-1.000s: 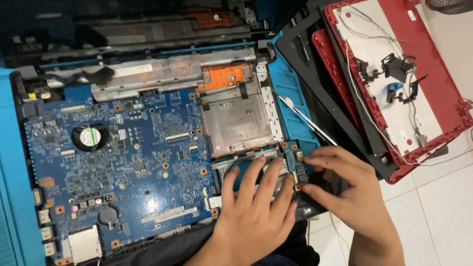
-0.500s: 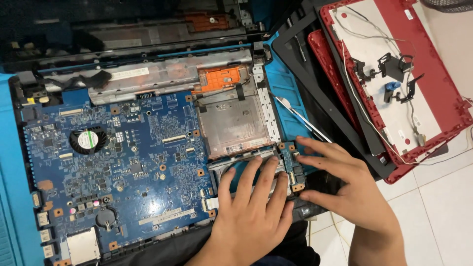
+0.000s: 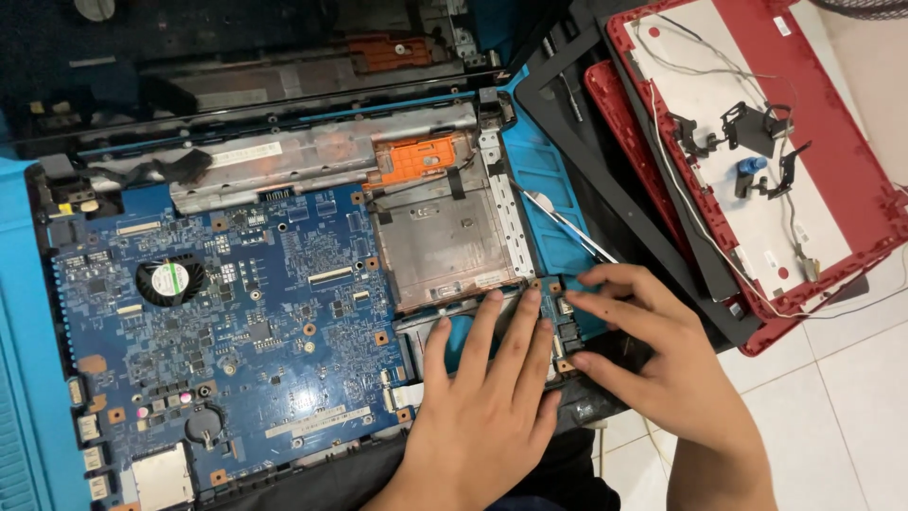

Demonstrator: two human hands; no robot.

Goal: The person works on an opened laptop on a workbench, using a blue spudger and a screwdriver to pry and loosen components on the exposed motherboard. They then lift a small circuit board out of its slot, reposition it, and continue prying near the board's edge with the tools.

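My left hand [image 3: 482, 407] lay flat, fingers spread on the blue motherboard [image 3: 236, 331], my right hand [image 3: 662, 364] fingers pinched the small daughterboard [image 3: 556, 317], screwdriver [image 3: 567, 225] nearby

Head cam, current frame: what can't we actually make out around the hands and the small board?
- Small daughter board: mostly covered by the fingers of the left hand and the right hand, so whether it is seated or loose is unclear.
- Tool on the blue mat: its lower end is hidden behind the right hand.
- Motherboard: component markings too small to read; lower-left corner cut off by the frame edge.
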